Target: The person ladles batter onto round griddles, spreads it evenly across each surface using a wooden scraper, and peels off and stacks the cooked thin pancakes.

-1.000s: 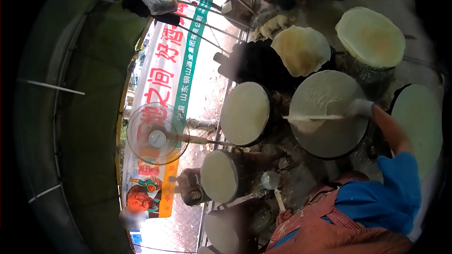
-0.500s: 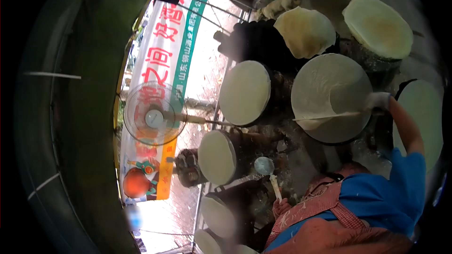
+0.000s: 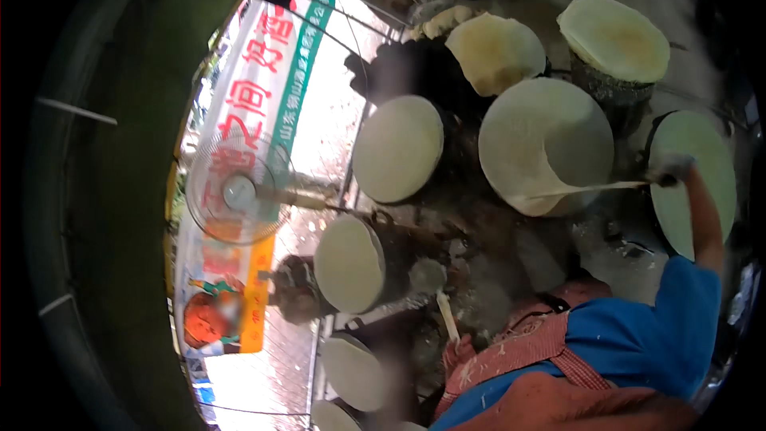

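- The right hand [image 3: 672, 170] is closed around a long, pale spreader [image 3: 613, 186], whose far end lies over the lower part of the central griddle [image 3: 578, 156]; pale batter [image 3: 509, 137] borders a bare grey patch there.
- The left hand [image 3: 457, 350] grips the ladle [image 3: 449, 319] by its handle, near the checked apron [image 3: 504, 357].
- The right forearm [image 3: 705, 219] crosses in front of the rightmost griddle [image 3: 674, 199], hiding part of it.
- Behind sit a browned sheet [image 3: 496, 49] and a round flatbread stack [image 3: 613, 36].
- A fan [image 3: 239, 191] stands before the banner [image 3: 259, 72].
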The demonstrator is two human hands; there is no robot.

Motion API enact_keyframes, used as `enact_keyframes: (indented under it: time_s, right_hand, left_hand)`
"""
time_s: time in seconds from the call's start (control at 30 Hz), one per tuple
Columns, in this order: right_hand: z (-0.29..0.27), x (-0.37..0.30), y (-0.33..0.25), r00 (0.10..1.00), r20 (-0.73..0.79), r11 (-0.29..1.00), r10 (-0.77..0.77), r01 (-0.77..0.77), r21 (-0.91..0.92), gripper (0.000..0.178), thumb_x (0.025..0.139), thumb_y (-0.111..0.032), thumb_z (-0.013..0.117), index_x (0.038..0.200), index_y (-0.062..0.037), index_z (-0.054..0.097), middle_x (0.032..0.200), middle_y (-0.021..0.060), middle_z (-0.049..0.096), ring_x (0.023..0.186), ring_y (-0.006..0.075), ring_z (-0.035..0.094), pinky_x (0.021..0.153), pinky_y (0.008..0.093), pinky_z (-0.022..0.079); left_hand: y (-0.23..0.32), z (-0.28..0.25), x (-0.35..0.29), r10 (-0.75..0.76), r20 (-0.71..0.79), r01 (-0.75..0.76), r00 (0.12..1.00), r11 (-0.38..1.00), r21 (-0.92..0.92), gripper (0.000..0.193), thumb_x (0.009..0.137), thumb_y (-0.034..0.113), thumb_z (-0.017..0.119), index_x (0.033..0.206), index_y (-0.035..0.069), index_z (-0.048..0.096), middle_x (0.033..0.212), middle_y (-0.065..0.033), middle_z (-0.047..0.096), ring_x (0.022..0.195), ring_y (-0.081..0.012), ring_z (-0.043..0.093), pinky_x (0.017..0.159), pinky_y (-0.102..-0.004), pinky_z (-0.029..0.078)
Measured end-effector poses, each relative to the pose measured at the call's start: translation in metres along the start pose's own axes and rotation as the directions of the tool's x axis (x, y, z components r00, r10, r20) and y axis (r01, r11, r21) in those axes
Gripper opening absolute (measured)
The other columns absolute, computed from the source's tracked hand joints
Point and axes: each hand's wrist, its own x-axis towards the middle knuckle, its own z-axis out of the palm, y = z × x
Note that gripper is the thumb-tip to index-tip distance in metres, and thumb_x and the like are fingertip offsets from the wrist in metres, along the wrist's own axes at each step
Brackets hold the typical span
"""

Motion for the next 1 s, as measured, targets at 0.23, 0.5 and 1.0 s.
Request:
enact_keyframes:
  time_s: [0.23,0.5,1.0]
  right_hand:
    - [0.282,-0.127,0.017,0.796,-0.585,0.939,0.157,0.063,0.338,0.045,0.086,-0.034,0.067,0.12,-0.0045,0.065,0.07,0.0025,0.059,0.053,0.0088,0.052,0.047,0.0241,0.044]
    - [0.435,0.008,-0.053,0.407,-0.853,0.897,-0.326,-0.151,-0.414,0.021,0.088,-0.033,0.057,0.093,-0.0163,0.067,0.079,0.0135,0.066,0.074,0.0372,0.064,0.067,0.0498,0.05]
    - [0.379,-0.04,-0.049,0.426,-0.898,0.977,-0.115,-0.115,-0.179,0.034,0.088,-0.041,0.057,0.1,-0.0123,0.07,0.087,0.0161,0.068,0.085,0.0361,0.065,0.073,0.0448,0.05]
  left_hand:
    - [0.097,-0.04,0.005,-0.311,0.08,0.304,0.947,0.948,0.091,0.023,0.092,0.027,0.056,0.089,0.006,0.049,0.061,-0.0013,0.042,0.049,-0.014,0.042,0.046,-0.0258,0.038]
    - [0.11,-0.044,-0.028,-0.475,0.363,0.486,0.801,0.871,0.067,0.018,0.097,0.021,0.054,0.103,0.005,0.049,0.067,-0.0047,0.043,0.05,-0.0132,0.043,0.047,-0.0249,0.042]
    - [0.098,-0.09,-0.08,-0.229,0.519,0.135,0.824,0.968,0.213,0.04,0.098,0.016,0.049,0.137,0.01,0.044,0.069,-0.0057,0.046,0.046,-0.0101,0.038,0.044,-0.0256,0.039]
